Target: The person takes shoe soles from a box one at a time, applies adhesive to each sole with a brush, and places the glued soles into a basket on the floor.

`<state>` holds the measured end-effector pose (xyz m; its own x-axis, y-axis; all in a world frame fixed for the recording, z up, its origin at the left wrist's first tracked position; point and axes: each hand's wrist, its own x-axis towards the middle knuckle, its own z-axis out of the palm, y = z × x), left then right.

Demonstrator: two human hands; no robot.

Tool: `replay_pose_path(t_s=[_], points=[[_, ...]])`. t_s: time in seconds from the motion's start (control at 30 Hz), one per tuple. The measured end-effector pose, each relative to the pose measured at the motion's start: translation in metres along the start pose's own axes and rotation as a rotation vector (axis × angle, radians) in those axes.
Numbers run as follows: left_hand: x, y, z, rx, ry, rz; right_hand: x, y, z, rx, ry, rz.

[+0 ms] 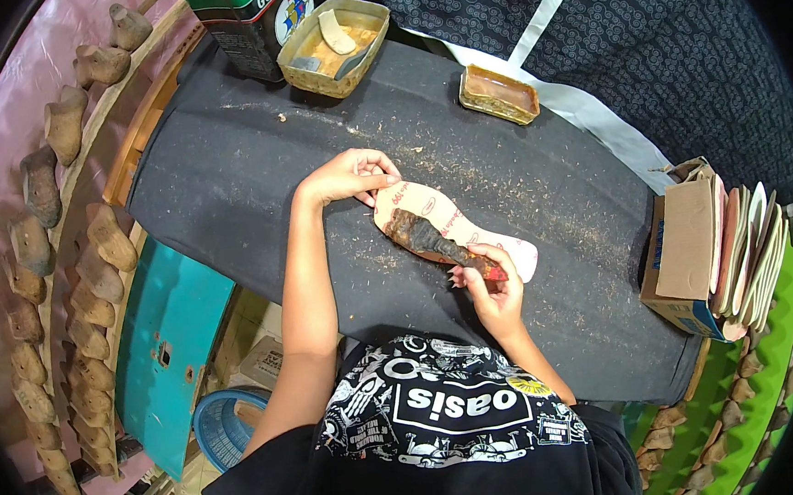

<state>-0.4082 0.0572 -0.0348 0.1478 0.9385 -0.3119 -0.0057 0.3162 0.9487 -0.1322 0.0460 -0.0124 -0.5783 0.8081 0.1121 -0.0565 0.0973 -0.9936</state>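
Observation:
A cream insole board point(430, 201) with red print lies at a slant over the dark worktable, its wide end toward my left hand. My left hand point(355, 177) is closed on the upper left edge of that wide end, thumb on top. Across the insole board rests a dark, crusted, long tool point(423, 235) with a red end; its exact kind cannot be made out. My right hand point(489, 289) is closed around this red end, near the narrow end of the board. The tool hides part of the board's lower edge.
Dark cloth covers the worktable point(234, 158), scattered with shavings. A tub point(337, 83) with scraps stands beside a large can point(248, 37); a smaller tray point(499, 95) holds brown stuff. At right, a cardboard box point(682, 255) holds insoles. Shoe lasts point(66, 123) line racks at left.

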Motion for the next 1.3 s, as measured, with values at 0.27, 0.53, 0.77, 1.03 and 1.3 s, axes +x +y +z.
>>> replay_pose_path(t_s=[0.27, 0.53, 0.77, 1.03, 1.3], points=[[0.001, -0.002, 0.000, 0.028, -0.012, -0.005, 0.019, -0.018, 0.003, -0.578, -0.022, -0.437], [0.002, -0.001, 0.000, 0.036, -0.020, -0.017, 0.029, -0.022, 0.014, -0.499, -0.114, -0.624], [0.003, -0.005, -0.001, 0.038, -0.030, 0.005, 0.027, -0.018, 0.007, -0.500, -0.151, -0.625], [0.001, 0.000, 0.000, 0.059, -0.021, -0.010, 0.016, -0.028, -0.021, -0.576, -0.136, -0.714], [0.002, 0.000, 0.001, 0.081, -0.017, -0.026, 0.032, -0.028, 0.003, -0.427, -0.102, -0.710]])
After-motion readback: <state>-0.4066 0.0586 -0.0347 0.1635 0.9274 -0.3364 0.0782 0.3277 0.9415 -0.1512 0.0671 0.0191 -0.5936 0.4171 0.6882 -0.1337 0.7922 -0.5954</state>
